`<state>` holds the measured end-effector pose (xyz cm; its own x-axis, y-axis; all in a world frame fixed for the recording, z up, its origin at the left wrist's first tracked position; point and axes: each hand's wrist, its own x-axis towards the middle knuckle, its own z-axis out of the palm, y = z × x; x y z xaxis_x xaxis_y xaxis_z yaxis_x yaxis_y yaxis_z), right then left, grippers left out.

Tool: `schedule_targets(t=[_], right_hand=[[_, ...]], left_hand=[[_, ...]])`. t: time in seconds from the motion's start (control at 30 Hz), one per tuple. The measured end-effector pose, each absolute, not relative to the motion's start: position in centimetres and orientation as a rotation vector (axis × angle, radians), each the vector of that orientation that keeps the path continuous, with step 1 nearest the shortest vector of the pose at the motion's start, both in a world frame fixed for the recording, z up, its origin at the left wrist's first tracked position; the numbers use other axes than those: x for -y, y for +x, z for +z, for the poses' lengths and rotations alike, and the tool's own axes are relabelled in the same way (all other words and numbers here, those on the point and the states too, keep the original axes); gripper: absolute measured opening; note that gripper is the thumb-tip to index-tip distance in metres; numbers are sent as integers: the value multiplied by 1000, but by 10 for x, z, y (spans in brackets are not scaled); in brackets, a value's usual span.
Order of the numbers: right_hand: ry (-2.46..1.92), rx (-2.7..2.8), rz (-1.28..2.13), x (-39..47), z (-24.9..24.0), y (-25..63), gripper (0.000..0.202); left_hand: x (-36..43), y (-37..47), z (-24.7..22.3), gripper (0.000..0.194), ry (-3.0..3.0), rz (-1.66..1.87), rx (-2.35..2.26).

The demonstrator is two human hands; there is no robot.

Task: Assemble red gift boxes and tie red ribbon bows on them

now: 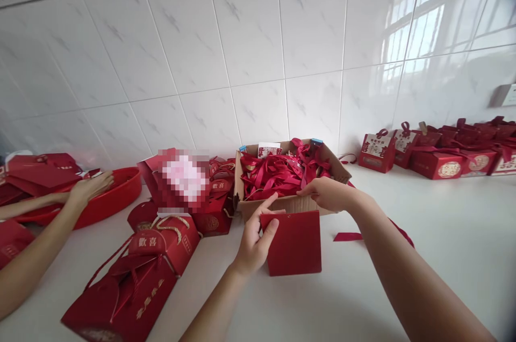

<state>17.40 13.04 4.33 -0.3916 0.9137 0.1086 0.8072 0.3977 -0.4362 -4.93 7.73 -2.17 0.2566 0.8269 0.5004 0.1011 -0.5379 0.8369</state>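
My left hand (256,240) grips the upper left edge of a red box (294,245), thumb on the near face and fingers behind the top. The box stands upright on the white table in front of a cardboard box (346,170) filled with red ribbons (278,172). At the front rim of that cardboard box is my right hand (328,194), its fingertips pinched together beside the ribbons. Whatever lies between those fingertips is too small to make out. A loose red ribbon (347,236) lies on the table under my right forearm.
Red gift boxes with rope handles (141,288) stand at the left. Another person's hand (91,189) reaches over a red basin (108,207) at the far left. Finished-looking red boxes (437,164) line the tiled wall at the right.
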Motion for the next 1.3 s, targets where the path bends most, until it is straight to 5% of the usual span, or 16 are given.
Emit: schedule_targets(t=[0.33,0.57,0.77,1.3], right_hand=[[-1542,2169,432,-144,39,171,26],[-1604,1763,109,-161,28,164,28],[-1162,1865,-161,-167,21,154,47],[-978,1854,-134,-167,44,130,30]], left_hand=[[-84,-56,-12,25,1848,1098,-1063],[-82,-58,-5,28,1805,1033,-1079],[-73,-60,3,30,1751,995,-1066],[-72,-64,-1,29,1745,953,-1065]])
